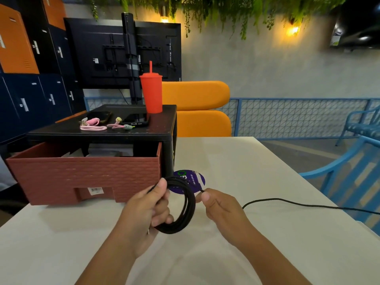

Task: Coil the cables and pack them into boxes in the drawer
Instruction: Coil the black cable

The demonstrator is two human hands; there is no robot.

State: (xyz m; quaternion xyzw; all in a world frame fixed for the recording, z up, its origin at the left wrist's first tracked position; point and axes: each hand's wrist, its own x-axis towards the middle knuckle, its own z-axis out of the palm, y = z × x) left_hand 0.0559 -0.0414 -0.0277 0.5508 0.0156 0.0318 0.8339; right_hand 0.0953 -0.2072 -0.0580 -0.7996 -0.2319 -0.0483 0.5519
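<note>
a white table (257,161) fills the lower view. on its left side sits one black drawer unit (102,131). its single brick-red drawer (82,177) stands open toward the viewer. inside the drawer, pale box-like shapes show at the back, too shadowed to count or name.

on top of the unit stands one red tumbler (152,93), upright, with a lid and a straw. beside it two dark phones lie flat, a left phone (98,116) and a right phone (135,119). in front of them lie two pink cable bundles, a left pink cable (92,125) and a right pink cable (121,125).

one black cable (186,210) is held above the table, just in front of the drawer's right corner. most of it is wound into a ring of several turns. the ring stands nearly upright, taller than wide, its top leaning slightly left. the left hand (144,206) grips the ring's left side, fingers curled through it and thumb on top. the right hand (220,204) pinches a strand at the ring's upper right between thumb and forefinger. the cable's loose tail (298,202) lies on the table and runs off to the right.

one round purple sticker (197,179) lies flat on the table behind the ring.
</note>
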